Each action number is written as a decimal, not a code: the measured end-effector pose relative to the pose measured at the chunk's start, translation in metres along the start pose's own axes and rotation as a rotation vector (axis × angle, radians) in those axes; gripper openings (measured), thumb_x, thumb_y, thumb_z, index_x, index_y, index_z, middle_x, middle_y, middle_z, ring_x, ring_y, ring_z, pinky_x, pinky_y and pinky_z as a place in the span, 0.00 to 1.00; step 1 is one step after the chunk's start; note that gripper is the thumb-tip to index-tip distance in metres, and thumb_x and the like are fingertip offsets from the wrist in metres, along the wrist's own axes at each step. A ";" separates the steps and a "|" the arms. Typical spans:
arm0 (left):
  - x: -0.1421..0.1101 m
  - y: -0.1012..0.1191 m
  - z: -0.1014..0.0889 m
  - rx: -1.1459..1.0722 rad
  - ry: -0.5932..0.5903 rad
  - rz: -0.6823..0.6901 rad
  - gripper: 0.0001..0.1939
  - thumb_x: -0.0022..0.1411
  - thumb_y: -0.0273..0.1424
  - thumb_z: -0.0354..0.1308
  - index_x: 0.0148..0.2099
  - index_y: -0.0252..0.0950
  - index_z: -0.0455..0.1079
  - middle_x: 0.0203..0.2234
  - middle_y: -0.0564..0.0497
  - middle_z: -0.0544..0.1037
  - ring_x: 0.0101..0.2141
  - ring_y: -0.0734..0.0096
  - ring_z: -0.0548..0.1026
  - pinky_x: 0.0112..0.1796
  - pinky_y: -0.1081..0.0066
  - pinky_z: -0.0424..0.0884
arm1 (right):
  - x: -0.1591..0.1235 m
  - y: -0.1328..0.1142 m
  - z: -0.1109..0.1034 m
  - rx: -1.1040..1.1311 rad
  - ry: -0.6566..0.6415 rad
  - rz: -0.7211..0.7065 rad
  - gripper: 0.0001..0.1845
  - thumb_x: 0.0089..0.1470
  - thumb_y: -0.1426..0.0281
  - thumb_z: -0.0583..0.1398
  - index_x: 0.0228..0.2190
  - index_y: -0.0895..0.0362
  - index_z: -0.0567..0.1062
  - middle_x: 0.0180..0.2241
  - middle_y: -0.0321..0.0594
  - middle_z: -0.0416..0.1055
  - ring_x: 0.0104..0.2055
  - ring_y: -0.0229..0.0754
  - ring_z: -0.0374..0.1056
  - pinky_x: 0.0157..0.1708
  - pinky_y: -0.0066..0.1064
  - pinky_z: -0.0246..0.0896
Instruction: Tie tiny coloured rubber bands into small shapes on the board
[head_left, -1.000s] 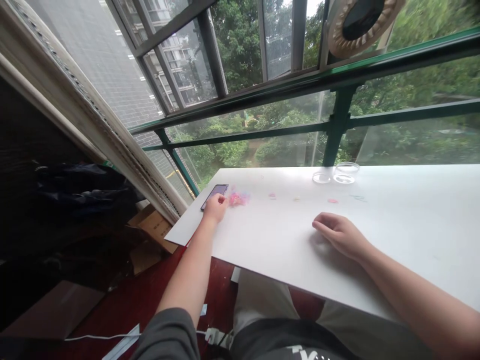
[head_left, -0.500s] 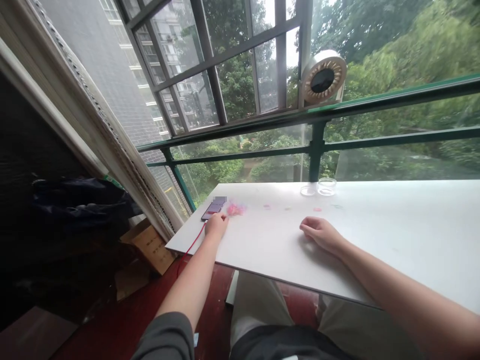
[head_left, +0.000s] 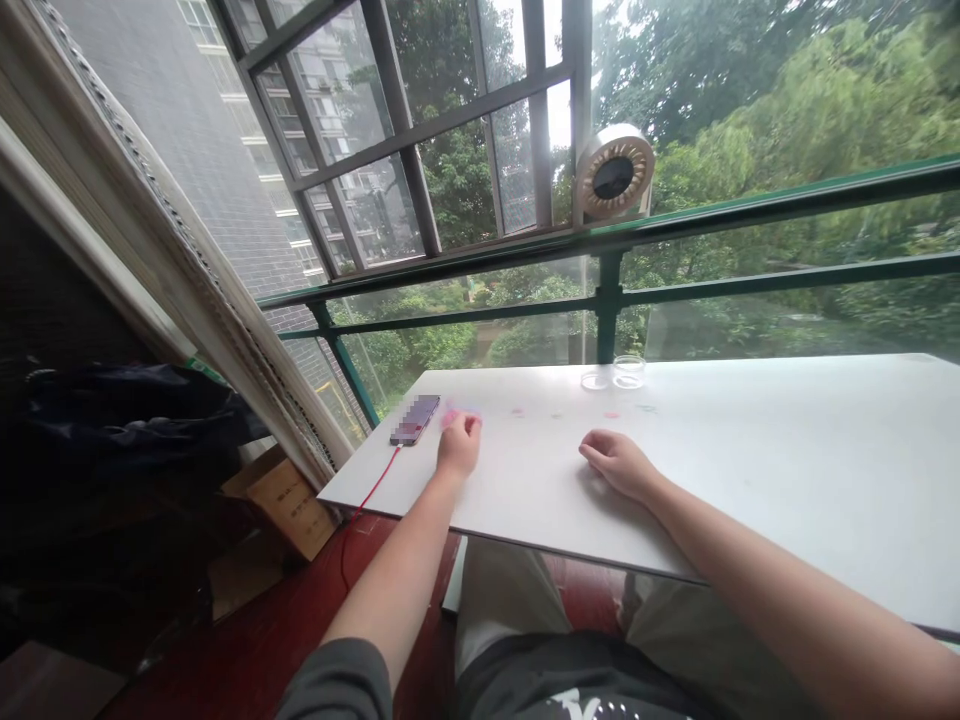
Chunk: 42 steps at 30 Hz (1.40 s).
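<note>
My left hand (head_left: 459, 443) is over the white table, fingers curled together, just in front of a small heap of pink bits (head_left: 450, 413) that it partly covers. Whatever those fingers may hold is hidden from view. To its left lies a phone (head_left: 417, 420), with a red cable (head_left: 379, 482) plugged into its near end. My right hand (head_left: 619, 463) rests near the table's middle, loosely closed, and nothing shows in it. Beyond it, small faint pieces sit apart in a row, among them a pink one (head_left: 613, 415) and a greenish one (head_left: 646, 408).
Two clear round dishes (head_left: 628, 374) stand at the back edge of the white table (head_left: 787, 450). Behind them run a green railing (head_left: 480, 323) and windows. A round white fan (head_left: 615, 175) is on the ledge. A cardboard box (head_left: 285, 500) sits on the floor at left.
My left hand has moved right, away from the phone's near end to the pink heap. The right hand stays put on the table, while the whole view has shifted slightly.
</note>
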<state>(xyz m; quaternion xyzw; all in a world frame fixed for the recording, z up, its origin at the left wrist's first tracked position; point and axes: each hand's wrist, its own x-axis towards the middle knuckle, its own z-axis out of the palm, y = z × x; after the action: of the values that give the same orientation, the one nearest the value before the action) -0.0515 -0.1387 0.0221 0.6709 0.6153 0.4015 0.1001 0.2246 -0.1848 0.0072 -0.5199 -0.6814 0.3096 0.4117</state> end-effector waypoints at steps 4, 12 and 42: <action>-0.003 0.048 0.040 -0.198 -0.155 0.144 0.11 0.61 0.33 0.50 0.40 0.35 0.70 0.34 0.47 0.78 0.35 0.69 0.75 0.39 0.70 0.70 | 0.004 0.006 0.002 0.042 0.034 0.005 0.07 0.46 0.66 0.57 0.25 0.58 0.70 0.21 0.33 0.66 0.21 0.34 0.60 0.23 0.27 0.55; -0.025 0.089 0.098 -0.396 -0.365 0.299 0.07 0.59 0.29 0.52 0.36 0.36 0.71 0.31 0.50 0.78 0.33 0.71 0.75 0.37 0.71 0.69 | 0.017 0.012 0.001 0.183 -0.041 0.010 0.10 0.42 0.67 0.62 0.28 0.57 0.68 0.22 0.34 0.69 0.21 0.35 0.66 0.20 0.27 0.63; -0.031 0.078 0.096 -0.440 -0.400 0.224 0.09 0.56 0.37 0.55 0.33 0.36 0.71 0.28 0.51 0.76 0.30 0.72 0.72 0.34 0.72 0.67 | 0.001 0.011 -0.006 0.146 0.121 -0.004 0.05 0.45 0.68 0.59 0.25 0.58 0.70 0.18 0.32 0.67 0.18 0.34 0.62 0.20 0.26 0.58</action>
<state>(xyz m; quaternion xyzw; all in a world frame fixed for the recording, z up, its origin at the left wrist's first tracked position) 0.0724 -0.1496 -0.0054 0.7623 0.4041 0.3938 0.3170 0.2346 -0.1806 0.0014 -0.5050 -0.6319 0.3256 0.4896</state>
